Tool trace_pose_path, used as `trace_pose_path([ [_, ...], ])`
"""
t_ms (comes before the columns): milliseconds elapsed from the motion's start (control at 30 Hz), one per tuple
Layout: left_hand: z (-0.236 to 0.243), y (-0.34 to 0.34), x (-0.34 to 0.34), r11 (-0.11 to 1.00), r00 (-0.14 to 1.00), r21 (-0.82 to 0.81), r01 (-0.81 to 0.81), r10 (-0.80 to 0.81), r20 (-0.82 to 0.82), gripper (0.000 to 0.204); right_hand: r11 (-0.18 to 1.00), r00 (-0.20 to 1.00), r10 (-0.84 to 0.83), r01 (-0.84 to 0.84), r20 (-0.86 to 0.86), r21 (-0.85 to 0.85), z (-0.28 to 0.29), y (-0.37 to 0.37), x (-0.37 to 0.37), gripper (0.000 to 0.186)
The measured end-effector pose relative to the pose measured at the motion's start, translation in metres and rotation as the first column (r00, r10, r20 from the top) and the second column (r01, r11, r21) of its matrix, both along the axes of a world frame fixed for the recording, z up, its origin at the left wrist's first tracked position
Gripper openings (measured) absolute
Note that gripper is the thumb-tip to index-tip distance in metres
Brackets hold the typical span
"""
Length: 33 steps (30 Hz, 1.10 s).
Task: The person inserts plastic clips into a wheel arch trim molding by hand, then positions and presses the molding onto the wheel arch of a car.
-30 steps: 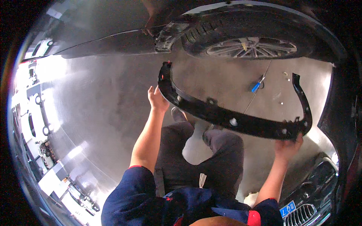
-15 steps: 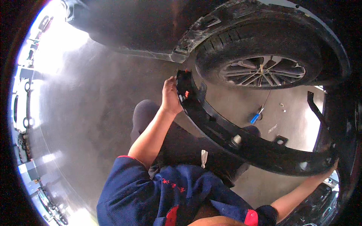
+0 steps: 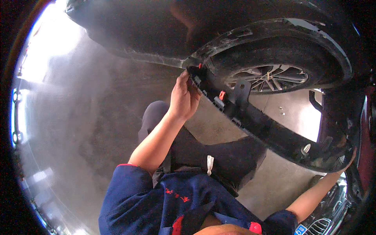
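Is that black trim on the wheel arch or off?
Off: the left hand and right hand hold the trim, its middle apart from the wheel arch. Whether its left end touches it, I cannot tell.

wide fisheye view from the wearer's head, facing down and forward.
the left lens of a head-worn pair sits close above the navy shirt (image 3: 133, 199) at the lower edge; the curved black strip (image 3: 270, 131) crosses the middle range, and the car wheel (image 3: 269, 76) lies farther off, toward the upper right. the floor (image 3: 105, 105) spreads at left; straight edges bend toward the dark rim.
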<state>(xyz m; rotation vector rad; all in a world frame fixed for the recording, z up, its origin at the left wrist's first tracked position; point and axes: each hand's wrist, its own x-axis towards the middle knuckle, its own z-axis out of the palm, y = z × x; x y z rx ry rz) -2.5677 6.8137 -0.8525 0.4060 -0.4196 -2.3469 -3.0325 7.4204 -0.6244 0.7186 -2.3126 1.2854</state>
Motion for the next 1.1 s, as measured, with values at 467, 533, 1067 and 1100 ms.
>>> trace_pose_path([
  [467, 0.041, -0.002, -0.014, 0.979, 0.994, 0.188, -0.082, 0.066, 0.086, 0.024, 0.709, 0.823, 0.142, 0.303, 0.551, -0.637, 0.065, -0.156, 0.084, 0.060],
  [533, 0.035, -0.004, -0.019, 0.975, 0.995, 0.207, -0.080, 0.066, 0.073, 0.025, 0.742, 0.766, 0.334, 0.145, 0.549, -0.654, 0.069, -0.108, 0.036, 0.060],
  [1067, 0.045, -0.008, -0.023, 0.981, 0.997, 0.177, -0.073, 0.065, 0.050, 0.019, 0.990, 0.949, 0.131, -0.113, 0.287, -0.078, 0.071, -0.105, -0.019, 0.054],
  [1100, 0.051, -0.007, -0.024, 0.980, 0.996, 0.178, -0.085, 0.076, 0.055, 0.020, 0.995, 0.949, 0.094, -0.078, 0.302, -0.066, 0.075, -0.109, -0.021, 0.050],
])
